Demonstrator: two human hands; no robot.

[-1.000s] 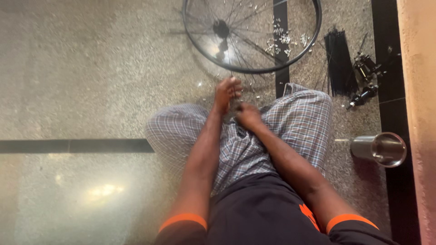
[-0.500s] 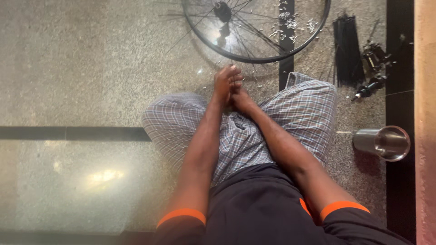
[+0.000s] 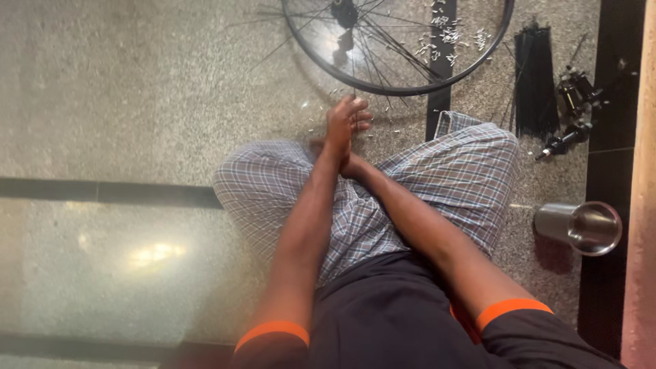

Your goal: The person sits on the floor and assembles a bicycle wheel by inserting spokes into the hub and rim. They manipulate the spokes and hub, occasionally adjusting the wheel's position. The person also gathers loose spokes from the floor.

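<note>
I sit on the floor in plaid shorts [image 3: 437, 184]. Both arms reach forward over my lap and the hands meet just short of a black bicycle wheel [image 3: 410, 85]. My left hand [image 3: 345, 123] is seen edge-on, fingers pointing toward the rim, and lies against my right hand [image 3: 354, 166], which it mostly hides. Whether either hand holds something does not show. Small silvery spoke nipples [image 3: 447, 37] lie scattered on the floor inside the wheel and near my fingertips.
A bundle of black spokes [image 3: 533, 82] lies right of the wheel, with dark hub parts [image 3: 572, 89] and an axle piece [image 3: 564, 142] beside it. A steel cup [image 3: 581, 227] lies on its side by my right knee. A dark floor strip [image 3: 102, 193] runs left.
My hands have drawn closer until the left one covers the right. The view has tipped down a little, so the wheel sits higher in the picture.
</note>
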